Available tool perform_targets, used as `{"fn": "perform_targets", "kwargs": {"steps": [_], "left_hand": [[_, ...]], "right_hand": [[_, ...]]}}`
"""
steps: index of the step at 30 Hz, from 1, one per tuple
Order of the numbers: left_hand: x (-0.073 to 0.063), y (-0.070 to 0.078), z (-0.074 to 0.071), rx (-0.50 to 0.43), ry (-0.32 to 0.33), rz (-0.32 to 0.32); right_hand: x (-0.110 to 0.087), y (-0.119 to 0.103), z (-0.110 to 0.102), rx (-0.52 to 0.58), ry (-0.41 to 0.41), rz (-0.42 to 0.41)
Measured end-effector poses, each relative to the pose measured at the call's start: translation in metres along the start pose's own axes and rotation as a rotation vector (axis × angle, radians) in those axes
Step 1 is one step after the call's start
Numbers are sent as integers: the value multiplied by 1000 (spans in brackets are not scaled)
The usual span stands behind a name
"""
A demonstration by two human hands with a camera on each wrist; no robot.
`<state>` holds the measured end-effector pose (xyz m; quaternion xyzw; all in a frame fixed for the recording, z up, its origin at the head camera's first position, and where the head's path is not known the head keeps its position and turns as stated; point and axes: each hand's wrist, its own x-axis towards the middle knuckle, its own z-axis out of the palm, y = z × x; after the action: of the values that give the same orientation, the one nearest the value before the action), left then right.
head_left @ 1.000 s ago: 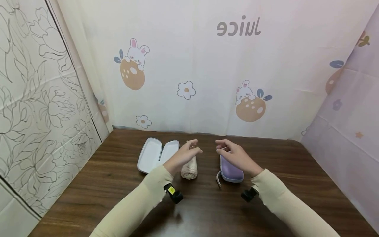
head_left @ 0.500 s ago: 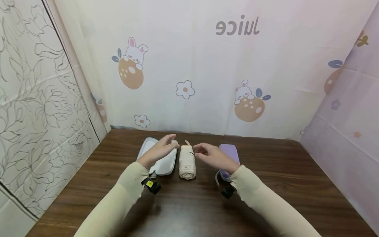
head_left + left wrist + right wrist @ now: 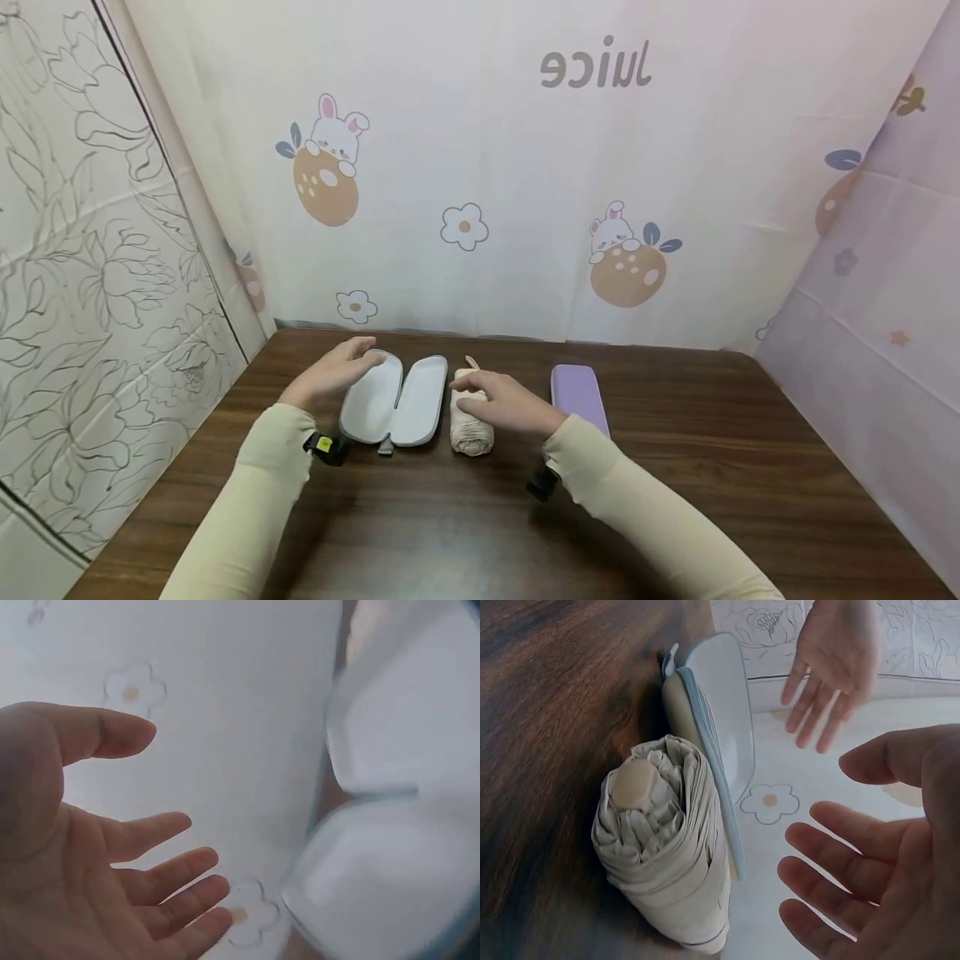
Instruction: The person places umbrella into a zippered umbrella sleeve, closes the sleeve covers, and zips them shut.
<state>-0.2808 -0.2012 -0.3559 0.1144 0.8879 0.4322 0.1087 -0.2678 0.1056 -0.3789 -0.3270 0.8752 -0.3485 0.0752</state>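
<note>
An unzipped hard case [image 3: 420, 404], white inside with its two halves spread apart, lies on the brown table. To its right is a rolled beige folding umbrella [image 3: 472, 435] with a wrist strap at its far end; the pale tip of the umbrella [image 3: 656, 847] shows in the right wrist view. My left hand [image 3: 333, 372] hovers at the left side of the case, fingers extended, nothing in them. Over the umbrella hangs my right hand [image 3: 510, 402], palm turned left, fingers loose and holding nothing. A purple case [image 3: 577, 390] lies behind my right wrist, its near end hidden.
The wooden table [image 3: 420, 525] stretches toward me and to both sides. A printed curtain [image 3: 480, 275] stands along its back edge, with a flower-patterned panel [image 3: 112, 275] at the left and more curtain at the right.
Both hands have moved left: the left from over the umbrella, across the open case, to its left side; the right from the purple case to above the umbrella. The things on the table stay put.
</note>
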Motion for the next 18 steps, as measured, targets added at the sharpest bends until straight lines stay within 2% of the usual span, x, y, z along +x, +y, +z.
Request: {"fn": "perform_targets", "kwargs": {"steps": [5,8,14,18], "left_hand": [[-2,-22,-5,-16,-17,-59],[-2,-33,-5,-86,-27,-109],[-3,-47,-3,-323,-66,-200],[-2,-57,-1,-388,-99,-227]], "right_hand": [[6,-2,8,-16,-93,-72],[9,-3,13,-54,-131,-105],[12,-8,21,-173,-146,-151],[14,-7,25,-239,-143,-195]]}}
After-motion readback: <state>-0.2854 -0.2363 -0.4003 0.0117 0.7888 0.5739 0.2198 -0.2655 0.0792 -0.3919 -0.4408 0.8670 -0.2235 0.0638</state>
